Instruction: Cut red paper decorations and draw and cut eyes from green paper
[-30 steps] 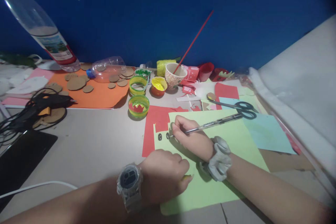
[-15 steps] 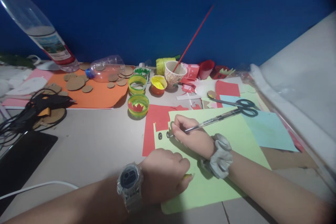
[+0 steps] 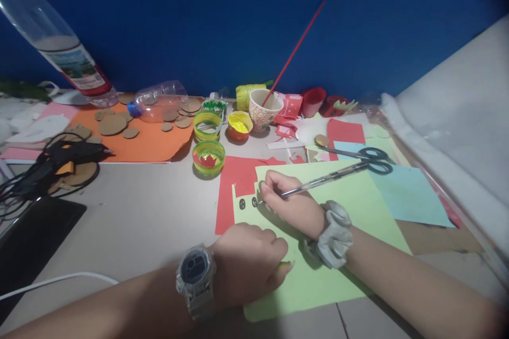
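A pen is gripped in the fingers of the right hand, its tip set on the light green paper sheet beside two small dark oval marks near the sheet's upper left corner. A grey scrunchie is worn on the right wrist. The left hand is curled into a loose fist and pressed on the sheet's left edge, with nothing seen held in it; a watch is worn on that wrist. The sheet is laid on the counter, partly over red paper and beside a light blue sheet. Black-handled scissors are seen just beyond the pen's far end. Farther back, a patterned cup with a red stick is placed near a pot of yellow paint.
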A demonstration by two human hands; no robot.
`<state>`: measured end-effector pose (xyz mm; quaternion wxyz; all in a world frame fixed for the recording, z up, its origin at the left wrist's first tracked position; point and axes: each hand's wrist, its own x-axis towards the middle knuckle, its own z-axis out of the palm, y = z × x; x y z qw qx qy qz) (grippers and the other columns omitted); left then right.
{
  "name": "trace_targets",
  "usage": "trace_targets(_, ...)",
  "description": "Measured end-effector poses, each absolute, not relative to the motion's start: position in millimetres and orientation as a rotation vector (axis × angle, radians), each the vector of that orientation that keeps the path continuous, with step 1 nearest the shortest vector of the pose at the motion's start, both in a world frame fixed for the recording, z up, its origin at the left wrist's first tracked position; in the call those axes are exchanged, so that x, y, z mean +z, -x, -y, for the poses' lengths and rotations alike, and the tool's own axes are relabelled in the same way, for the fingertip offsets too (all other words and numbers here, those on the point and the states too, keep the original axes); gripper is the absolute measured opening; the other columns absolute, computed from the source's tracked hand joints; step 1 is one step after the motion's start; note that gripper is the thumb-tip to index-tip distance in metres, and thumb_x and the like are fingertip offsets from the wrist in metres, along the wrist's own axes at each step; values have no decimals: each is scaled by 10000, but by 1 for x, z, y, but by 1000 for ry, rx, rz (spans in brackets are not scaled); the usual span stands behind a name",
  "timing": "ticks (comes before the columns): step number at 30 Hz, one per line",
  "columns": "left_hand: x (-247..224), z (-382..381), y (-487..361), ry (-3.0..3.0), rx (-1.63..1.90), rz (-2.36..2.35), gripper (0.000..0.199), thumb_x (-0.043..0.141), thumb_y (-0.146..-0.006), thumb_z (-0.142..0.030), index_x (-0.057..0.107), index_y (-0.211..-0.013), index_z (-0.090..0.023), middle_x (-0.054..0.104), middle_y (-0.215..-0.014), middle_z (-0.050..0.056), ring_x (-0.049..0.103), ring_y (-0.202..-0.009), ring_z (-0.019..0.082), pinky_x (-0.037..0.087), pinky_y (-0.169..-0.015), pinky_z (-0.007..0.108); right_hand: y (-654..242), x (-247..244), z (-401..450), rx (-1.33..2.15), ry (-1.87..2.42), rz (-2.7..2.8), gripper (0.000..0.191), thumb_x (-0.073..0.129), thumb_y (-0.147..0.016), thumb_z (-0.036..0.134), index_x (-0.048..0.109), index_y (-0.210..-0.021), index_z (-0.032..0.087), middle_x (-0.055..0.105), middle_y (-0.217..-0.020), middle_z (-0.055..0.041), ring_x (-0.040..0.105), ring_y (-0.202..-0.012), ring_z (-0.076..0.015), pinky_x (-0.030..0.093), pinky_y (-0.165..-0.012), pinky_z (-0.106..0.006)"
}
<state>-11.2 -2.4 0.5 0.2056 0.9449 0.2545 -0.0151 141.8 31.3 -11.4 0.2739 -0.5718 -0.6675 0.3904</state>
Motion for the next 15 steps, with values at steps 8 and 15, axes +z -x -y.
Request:
trace_targets(8,0,2,11,-2615,-40,-706,255,412,-895,-382,513,-761,-189,602,-731,14,565,-616,185,423,-539,288,-140,-9,-30,1091,1505,1772,231,474,-844,243,391,-632,208,492,-555,42,452,-521,-105,373,-520,-239)
trace_targets(15,1,2,11,-2617,-48,-713,256,409,-894,-381,517,-760,-192,600,-727,12,560,-612,188,415,-529,290,-142,-10,-31,1105,1496,1776,230,464,-846,231,382,-633,210,489,-546,48,444,-510,-100,363,-516,-233)
